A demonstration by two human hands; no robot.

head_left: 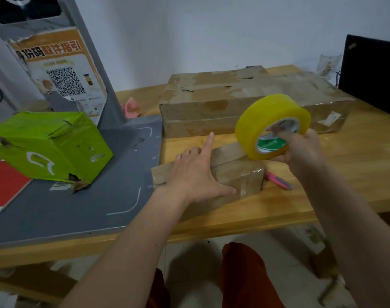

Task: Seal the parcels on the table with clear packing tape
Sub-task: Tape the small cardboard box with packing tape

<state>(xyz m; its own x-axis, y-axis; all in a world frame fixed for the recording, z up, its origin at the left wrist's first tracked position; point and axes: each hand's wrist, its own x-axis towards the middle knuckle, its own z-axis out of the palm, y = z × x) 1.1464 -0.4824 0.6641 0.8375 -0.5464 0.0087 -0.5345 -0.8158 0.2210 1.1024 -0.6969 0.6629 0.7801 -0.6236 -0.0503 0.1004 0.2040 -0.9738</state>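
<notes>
Head view: a person seated at a wooden worktop (323, 174), both bare hands over a small brown parcel (234, 174).
Left hand (196, 174): lies flat on the parcel's top with fingers (208, 145) straight and spread, forefinger pointing away, thumb on the near face; it pins the parcel and grips nothing.
Right hand (300, 150): fingers hooked through the core of the tape roll (272, 125), thumb under its rim, so the roll is held tilted, its lower edge on the parcel's far right corner.
Task thing: the parcel sits directly under the left fingers, just left of the right fingers; a tan strip appears to run from the roll across its top, though whether it is tape or a flap I cannot tell.
Other parcels: two long cardboard boxes (212, 103) beyond both sets of fingers; a green box (49, 145) well left of the left fingers on a grey mat (78, 207).
Risk: if the left palm eases off, the light parcel likely slides with the pull and the tape wrinkles or lands crooked; a tilted roll could let tape fold onto itself.
In the way: a pink cutter (278, 180) lies just under the right fingers, beside the parcel, close enough to be knocked; the long boxes limit travel forward.
</notes>
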